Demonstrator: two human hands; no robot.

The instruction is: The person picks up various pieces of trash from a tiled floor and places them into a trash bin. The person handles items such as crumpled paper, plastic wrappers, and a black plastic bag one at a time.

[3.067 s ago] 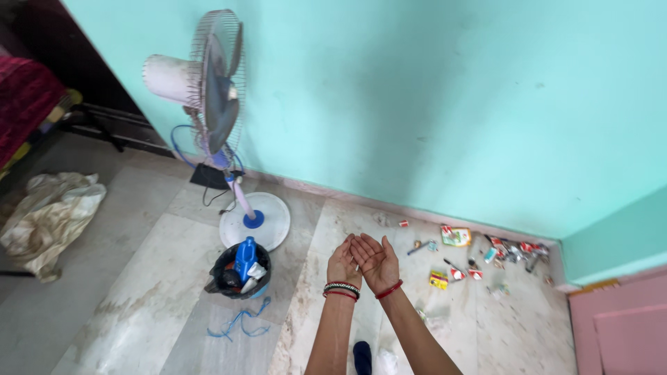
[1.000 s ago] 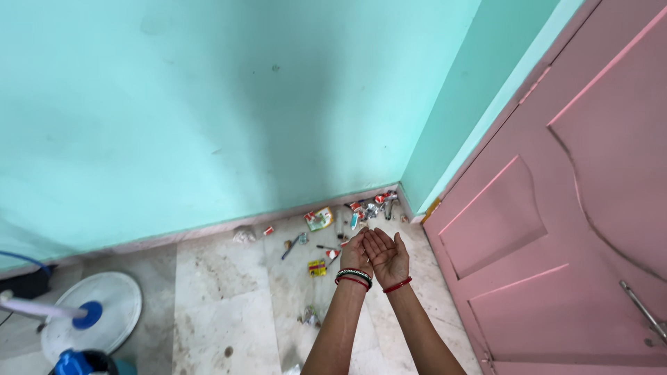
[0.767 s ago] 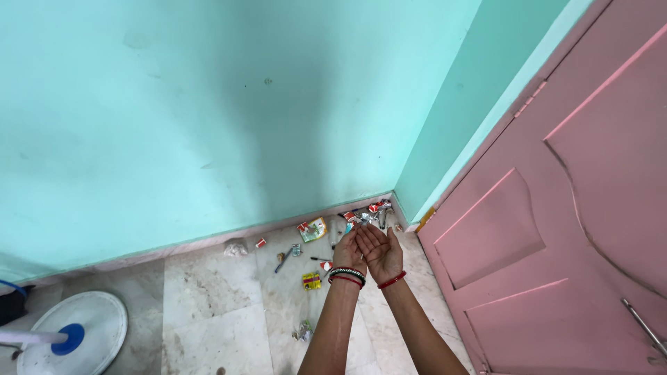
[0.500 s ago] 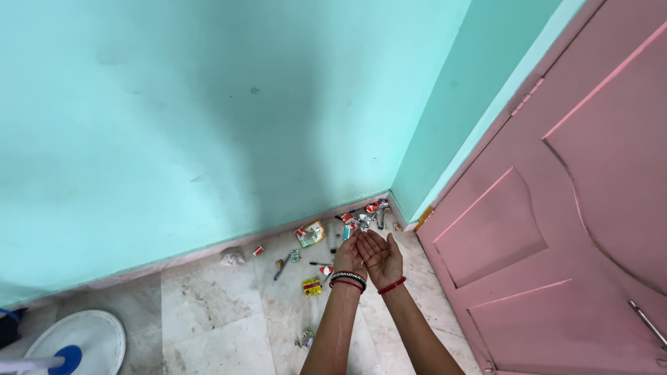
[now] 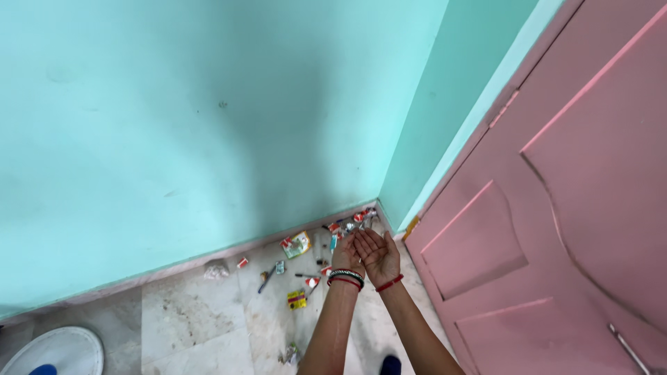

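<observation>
My left hand (image 5: 345,255) and my right hand (image 5: 379,255) are held out side by side, palms up and cupped together, with nothing in them. Bangles circle both wrists. They hover over a marble floor (image 5: 201,326) near the room's corner. Below and around them lies scattered litter: a green and yellow wrapper (image 5: 297,244), a small yellow packet (image 5: 297,299), red and silver wrappers (image 5: 351,222) in the corner, a crumpled white scrap (image 5: 216,271).
A turquoise wall (image 5: 194,125) runs along the back. A pink panelled door (image 5: 549,229) with a metal handle (image 5: 629,351) fills the right side. The white round base of a standing fan (image 5: 52,353) sits at the lower left.
The view has swung right from the fan and bucket to the corner by the door. My cupped hands have kept their pose and now sit closer to the litter in the corner.
</observation>
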